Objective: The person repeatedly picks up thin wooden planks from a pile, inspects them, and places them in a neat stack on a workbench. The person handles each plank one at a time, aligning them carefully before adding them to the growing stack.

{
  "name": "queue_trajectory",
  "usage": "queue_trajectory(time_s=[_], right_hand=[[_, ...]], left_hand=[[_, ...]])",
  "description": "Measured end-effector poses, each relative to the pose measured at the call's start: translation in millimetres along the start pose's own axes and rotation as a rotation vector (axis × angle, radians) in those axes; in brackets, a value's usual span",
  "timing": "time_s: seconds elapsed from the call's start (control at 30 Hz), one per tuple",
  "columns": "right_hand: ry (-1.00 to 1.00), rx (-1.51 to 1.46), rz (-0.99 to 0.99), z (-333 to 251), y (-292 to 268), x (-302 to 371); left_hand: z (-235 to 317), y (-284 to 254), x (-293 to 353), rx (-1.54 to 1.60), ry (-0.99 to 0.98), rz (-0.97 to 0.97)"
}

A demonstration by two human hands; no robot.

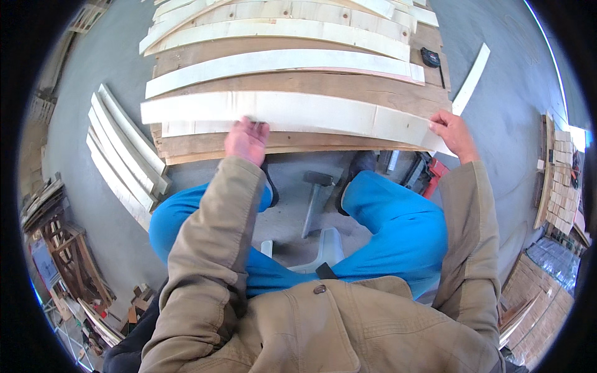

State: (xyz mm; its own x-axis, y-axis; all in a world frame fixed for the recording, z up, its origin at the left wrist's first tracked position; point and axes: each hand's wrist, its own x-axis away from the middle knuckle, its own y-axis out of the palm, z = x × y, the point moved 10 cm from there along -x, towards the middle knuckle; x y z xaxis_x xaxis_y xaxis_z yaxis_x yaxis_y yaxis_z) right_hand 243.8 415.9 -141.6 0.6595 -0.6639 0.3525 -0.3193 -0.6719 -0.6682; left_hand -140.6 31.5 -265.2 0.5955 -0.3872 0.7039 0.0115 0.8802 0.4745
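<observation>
A long pale wooden board (305, 107) lies across the near side of a brown plywood worktop (205, 51). Part of another pale board (193, 128) shows under its near edge. My left hand (247, 143) is at that near edge, left of the middle, fingers curled against the board. At the right end, my right hand (457, 135) pinches the board between thumb and fingers. Just beyond lies another pale board (280, 60), apart from the one in my hands. Several more boards (298, 28) are spread over the far part of the worktop.
A black tape measure (430, 57) sits at the worktop's right. Below, between my legs, a hammer (317, 179) stands by a red tool (435, 177). Several boards (121, 146) lean at the left; one board (471, 78) lies at the right. Stacked wood pieces (559, 186) stand farther right.
</observation>
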Motion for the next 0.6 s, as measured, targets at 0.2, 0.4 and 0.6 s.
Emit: queue_trajectory(time_s=[0.2, 0.4, 0.6], right_hand=[[0.129, 0.018, -0.192, 53, 49, -7], [0.121, 0.013, -0.214, 77, 64, -14], [0.101, 0.022, -0.157, 84, 58, -27]], left_hand=[[-46, -45, 14, -0.070, -0.068, 0.176], [-56, -50, 10, -0.100, -0.069, 0.187], [-53, -46, 2, -0.180, -0.033, 0.195]])
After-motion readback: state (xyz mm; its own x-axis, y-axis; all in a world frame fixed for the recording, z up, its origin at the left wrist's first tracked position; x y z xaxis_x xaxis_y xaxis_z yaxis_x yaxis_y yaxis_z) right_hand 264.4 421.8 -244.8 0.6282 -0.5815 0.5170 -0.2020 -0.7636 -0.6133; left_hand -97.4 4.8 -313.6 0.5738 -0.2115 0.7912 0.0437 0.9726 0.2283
